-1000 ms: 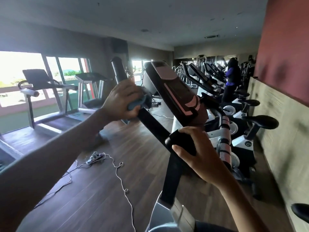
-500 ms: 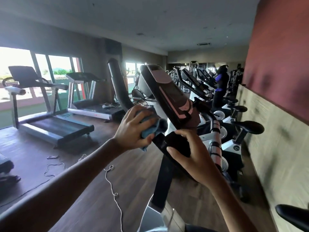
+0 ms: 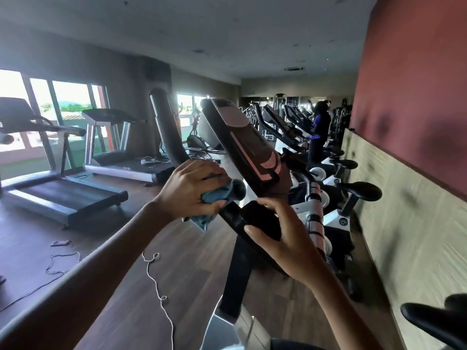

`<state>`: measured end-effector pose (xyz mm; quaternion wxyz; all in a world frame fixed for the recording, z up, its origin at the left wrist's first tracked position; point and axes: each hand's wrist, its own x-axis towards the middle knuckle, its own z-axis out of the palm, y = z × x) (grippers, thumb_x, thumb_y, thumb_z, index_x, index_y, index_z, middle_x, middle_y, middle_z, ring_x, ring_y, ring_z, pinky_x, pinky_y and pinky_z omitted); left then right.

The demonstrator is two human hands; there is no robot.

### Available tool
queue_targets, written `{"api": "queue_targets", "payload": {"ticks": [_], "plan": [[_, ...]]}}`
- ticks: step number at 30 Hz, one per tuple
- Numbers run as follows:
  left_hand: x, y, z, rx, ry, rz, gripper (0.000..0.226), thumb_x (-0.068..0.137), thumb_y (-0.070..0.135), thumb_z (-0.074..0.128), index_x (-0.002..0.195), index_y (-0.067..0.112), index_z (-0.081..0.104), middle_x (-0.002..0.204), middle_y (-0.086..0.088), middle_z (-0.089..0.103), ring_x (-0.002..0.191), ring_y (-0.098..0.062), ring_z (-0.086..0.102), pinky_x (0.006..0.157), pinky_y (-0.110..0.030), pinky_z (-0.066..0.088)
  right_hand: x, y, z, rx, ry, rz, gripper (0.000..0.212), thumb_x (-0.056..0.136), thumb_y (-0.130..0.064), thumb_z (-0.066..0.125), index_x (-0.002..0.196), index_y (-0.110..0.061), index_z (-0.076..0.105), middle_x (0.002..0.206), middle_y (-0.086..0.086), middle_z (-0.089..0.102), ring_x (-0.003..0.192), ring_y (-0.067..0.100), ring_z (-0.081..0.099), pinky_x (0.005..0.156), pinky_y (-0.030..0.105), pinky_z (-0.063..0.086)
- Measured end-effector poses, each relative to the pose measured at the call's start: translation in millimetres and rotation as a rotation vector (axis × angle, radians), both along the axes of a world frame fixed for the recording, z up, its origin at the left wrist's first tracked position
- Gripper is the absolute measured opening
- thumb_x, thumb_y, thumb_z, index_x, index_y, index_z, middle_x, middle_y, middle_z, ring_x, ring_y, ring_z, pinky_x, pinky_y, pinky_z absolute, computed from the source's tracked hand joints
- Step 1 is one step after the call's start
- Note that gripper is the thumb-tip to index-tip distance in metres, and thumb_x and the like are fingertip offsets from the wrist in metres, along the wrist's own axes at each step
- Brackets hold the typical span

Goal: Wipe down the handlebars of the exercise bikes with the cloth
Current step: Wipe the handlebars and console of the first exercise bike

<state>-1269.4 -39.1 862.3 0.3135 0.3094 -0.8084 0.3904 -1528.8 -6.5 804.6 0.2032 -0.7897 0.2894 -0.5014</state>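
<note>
The left hand [image 3: 188, 189] reaches forward on an outstretched forearm, its fingers curled tight around a blue cloth [image 3: 219, 195] that is wrapped about the lower part of the black handlebar [image 3: 166, 127], just beside the tilted console [image 3: 242, 145]. The right hand [image 3: 288, 238], wrist bent and arm coming up from below, clasps the black padded grip [image 3: 255, 218] under the console, thumb in front and fingers over its top. The two hands sit near each other without touching.
</note>
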Motion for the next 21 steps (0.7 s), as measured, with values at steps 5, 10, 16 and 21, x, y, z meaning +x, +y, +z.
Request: {"api": "queue_targets", "payload": {"ticks": [5,10,16,21], "plan": [[-20,3,-27,-0.055,0.082,-0.03,0.036,0.086,0.042,0.061,0.104,0.015,0.076,0.111,-0.006,0.071,0.111,-0.031,0.063,0.088,-0.046,0.05,1,2,0,0.007,0.002,-0.008,0.056,0.078,-0.055,0.06,0.124,-0.024,0.054,0.117,-0.015,0.058,0.114,0.006,0.053,0.095,0.027,0.045],[-1,-3,-8,-0.036,-0.004,-0.049,0.04,0.09,0.044,0.056,0.104,0.012,0.075,0.108,-0.008,0.071,0.102,-0.028,0.065,0.088,-0.042,0.053,2,1,0,0.006,-0.008,-0.006,0.057,0.078,-0.055,0.061,0.124,-0.022,0.054,0.117,-0.013,0.059,0.113,0.007,0.054,0.095,0.028,0.045],[0,-1,-4,0.001,0.047,-0.097,0.036,0.093,0.038,0.059,0.121,0.016,0.061,0.108,-0.011,0.069,0.101,-0.03,0.065,0.087,-0.046,0.052,1,3,0,0.0,-0.017,-0.005,0.058,0.078,-0.056,0.061,0.125,-0.022,0.054,0.117,-0.014,0.058,0.114,0.006,0.053,0.095,0.023,0.044],[-2,0,-6,-0.025,0.038,-0.109,0.032,0.094,0.032,0.063,0.124,0.022,0.061,0.112,-0.01,0.069,0.106,-0.031,0.064,0.089,-0.047,0.049,1,2,-1,-0.011,-0.029,-0.003,0.058,0.077,-0.054,0.062,0.124,-0.02,0.054,0.117,-0.016,0.057,0.114,0.003,0.052,0.094,0.016,0.041]]}}
